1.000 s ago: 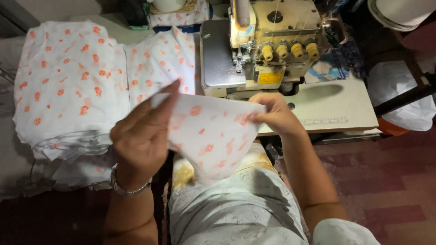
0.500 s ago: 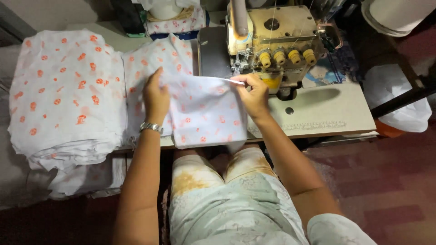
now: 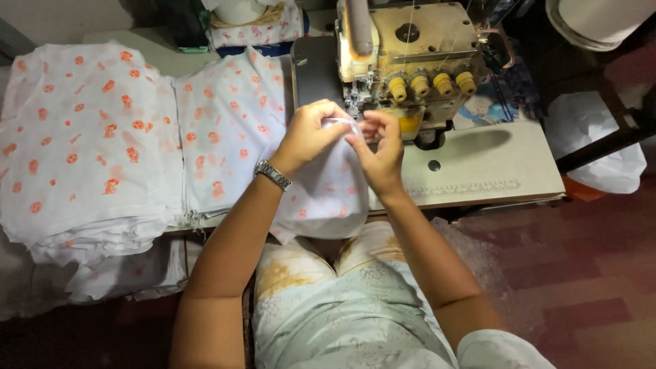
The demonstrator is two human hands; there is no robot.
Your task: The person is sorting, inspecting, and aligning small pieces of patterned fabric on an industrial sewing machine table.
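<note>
Soft printed cotton against worn enamelled metal.

The cloth piece point(image 3: 328, 191) at frame centre is thin, matt white fabric with orange print, as are the folded stacks point(image 3: 89, 137) at left. The sewing machine point(image 3: 410, 48) at top is scuffed cream-painted metal with glossy yellow plastic knobs point(image 3: 430, 85). The tabletop point(image 3: 492, 164) looks a smooth, dull laminate; the wristwatch point(image 3: 272, 175) is shiny metal.

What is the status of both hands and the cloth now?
Left hand and right hand both pinching the white printed cloth at the sewing machine. Nothing in the way.
</note>
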